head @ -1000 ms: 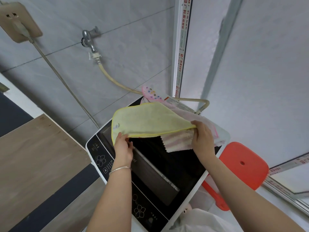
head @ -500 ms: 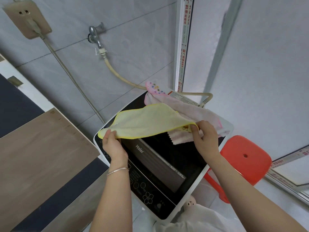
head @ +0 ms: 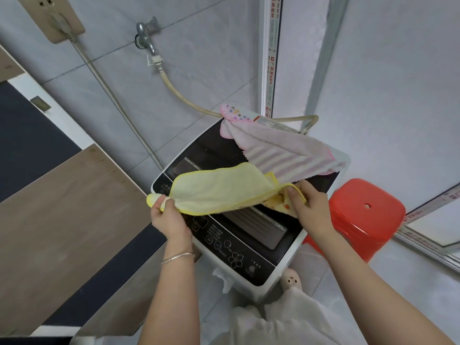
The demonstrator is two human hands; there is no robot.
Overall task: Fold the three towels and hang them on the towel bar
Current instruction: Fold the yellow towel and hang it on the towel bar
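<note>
Grey tiles, washer beneath yellow towel

1. The yellow towel covers part of the washer lid and the fingers of the left hand.
2. The washer's panel labels are too small to read.
3. The top edge cuts off the socket.

Washer top: pink towel over striped towel, far-right corner.
</note>
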